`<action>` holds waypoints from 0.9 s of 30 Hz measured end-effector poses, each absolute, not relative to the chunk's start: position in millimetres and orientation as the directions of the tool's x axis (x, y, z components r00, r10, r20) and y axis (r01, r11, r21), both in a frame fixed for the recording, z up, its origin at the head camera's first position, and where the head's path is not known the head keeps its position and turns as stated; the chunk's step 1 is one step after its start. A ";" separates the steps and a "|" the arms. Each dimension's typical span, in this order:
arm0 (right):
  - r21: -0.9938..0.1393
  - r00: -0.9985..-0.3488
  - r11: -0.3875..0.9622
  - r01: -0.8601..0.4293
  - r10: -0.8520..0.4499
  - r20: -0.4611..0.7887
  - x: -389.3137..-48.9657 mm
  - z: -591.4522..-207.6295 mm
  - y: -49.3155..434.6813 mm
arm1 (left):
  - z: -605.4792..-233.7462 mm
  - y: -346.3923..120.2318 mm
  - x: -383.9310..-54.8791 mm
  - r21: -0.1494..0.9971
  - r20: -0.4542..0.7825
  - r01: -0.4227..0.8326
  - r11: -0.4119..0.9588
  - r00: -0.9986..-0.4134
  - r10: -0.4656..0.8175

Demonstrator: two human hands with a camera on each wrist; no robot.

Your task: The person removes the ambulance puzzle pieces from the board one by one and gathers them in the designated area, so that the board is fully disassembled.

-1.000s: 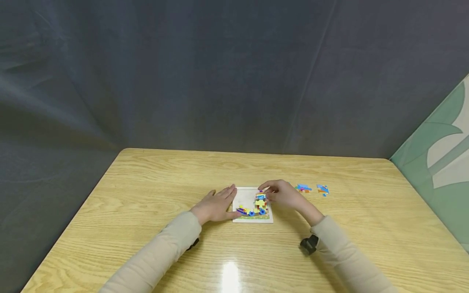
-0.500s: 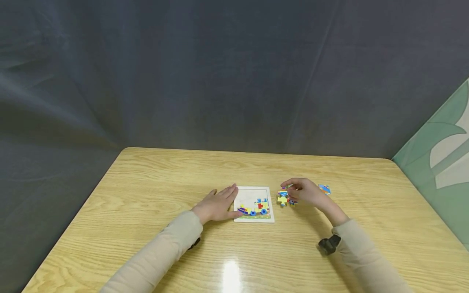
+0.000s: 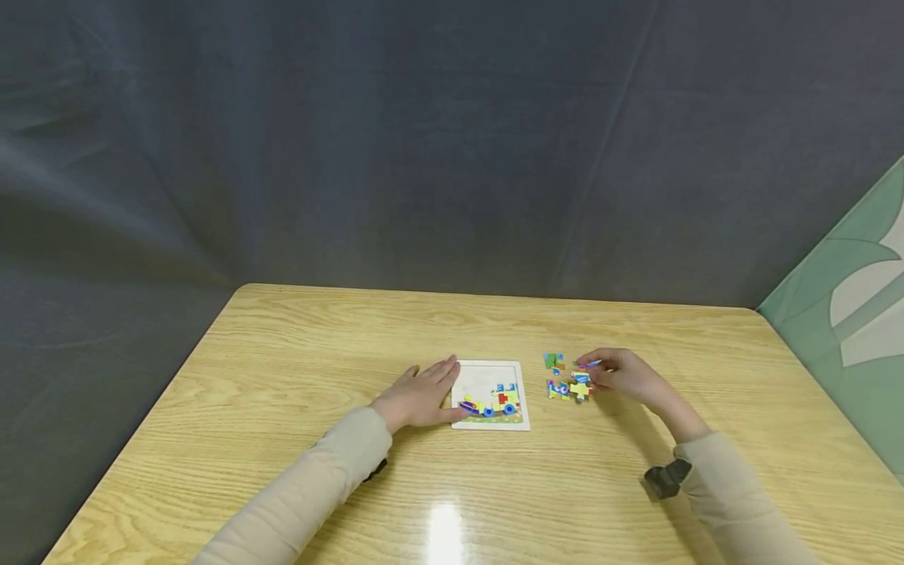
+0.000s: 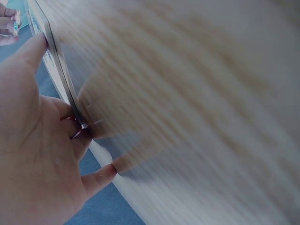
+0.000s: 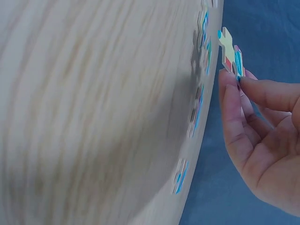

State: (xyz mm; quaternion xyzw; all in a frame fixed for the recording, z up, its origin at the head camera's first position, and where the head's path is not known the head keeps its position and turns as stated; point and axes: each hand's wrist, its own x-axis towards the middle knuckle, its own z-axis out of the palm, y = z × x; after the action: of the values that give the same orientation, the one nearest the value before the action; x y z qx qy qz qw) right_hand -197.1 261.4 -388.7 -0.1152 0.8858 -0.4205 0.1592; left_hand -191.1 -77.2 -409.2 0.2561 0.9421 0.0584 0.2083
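My left hand (image 3: 418, 396) lies with straight fingers at the left edge of the white puzzle board (image 3: 475, 378), its thumb over the lower left corner. The left wrist view shows this hand (image 4: 37, 136) touching the board's rim. A partly assembled vehicle picture (image 3: 500, 402) fills the board's lower part. To the right, my right hand (image 3: 631, 378) pinches puzzle pieces (image 3: 581, 389), yellow with a blue-and-white part above. In the right wrist view, thumb and fingers hold them (image 5: 227, 50) raised off the table, a yellow piece beside a blue-and-pink one.
A green piece (image 3: 553, 361) and a blue-and-yellow piece (image 3: 558, 390) lie between the board and my right hand. More loose pieces (image 5: 197, 112) lie on the wooden table (image 3: 339, 337). A dark curtain (image 3: 424, 157) hangs behind, and a green-and-white panel (image 3: 862, 314) stands at right.
My right hand has moved rightward from over the board with the puzzle pieces, now near the loose ones. The green and blue-and-yellow pieces have come into view. The left hand has stayed put.
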 end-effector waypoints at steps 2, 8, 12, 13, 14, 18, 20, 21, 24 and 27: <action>-0.780 -0.923 0.623 -0.060 -0.333 -0.195 -196.9 -389.3 264.5 | -409.3 -77.3 -191.3 0.214 -0.363 0.459 0.862 -0.782 0.507; -0.780 -0.914 0.624 -0.037 -0.337 -0.227 -196.3 -391.6 273.3 | -408.3 -77.1 -191.1 0.219 -0.367 0.454 0.863 -0.781 0.504; -0.776 -0.911 0.631 -0.032 -0.337 -0.236 -196.5 -393.6 277.4 | -408.8 -76.9 -190.9 0.216 -0.365 0.454 0.864 -0.784 0.503; -0.775 -0.912 0.632 -0.031 -0.335 -0.237 -196.6 -393.9 277.9 | -409.0 -77.0 -190.9 0.216 -0.363 0.455 0.864 -0.784 0.503; -0.774 -0.912 0.633 -0.030 -0.334 -0.239 -196.7 -394.3 278.4 | -409.2 -77.0 -190.8 0.216 -0.362 0.455 0.864 -0.784 0.504; -0.773 -0.908 0.634 -0.017 -0.334 -0.254 -196.6 -396.3 279.6 | -409.2 -77.5 -189.8 0.217 -0.362 0.459 0.861 -0.782 0.508; -0.774 -0.904 0.633 -0.011 -0.337 -0.263 -196.5 -397.3 280.1 | -408.5 -77.6 -188.8 0.221 -0.362 0.460 0.860 -0.780 0.510; -0.774 -0.902 0.633 -0.008 -0.339 -0.267 -196.5 -397.8 280.3 | -408.3 -77.6 -188.4 0.222 -0.363 0.460 0.860 -0.779 0.511; -0.774 -0.902 0.634 -0.002 -0.336 -0.273 -196.7 -398.6 280.8 | -407.4 -77.6 -188.0 0.226 -0.362 0.459 0.859 -0.779 0.512; -0.768 -0.904 0.640 0.000 -0.329 -0.274 -196.9 -398.3 281.0 | -406.8 -77.3 -188.7 0.224 -0.359 0.459 0.860 -0.781 0.510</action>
State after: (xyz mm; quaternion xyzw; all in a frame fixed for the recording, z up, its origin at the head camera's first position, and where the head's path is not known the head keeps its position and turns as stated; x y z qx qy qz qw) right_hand -196.9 281.0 -398.3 -0.0933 0.8835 -0.4138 0.1986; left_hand -188.7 -77.3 -406.8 0.2573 0.9417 0.0622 0.2077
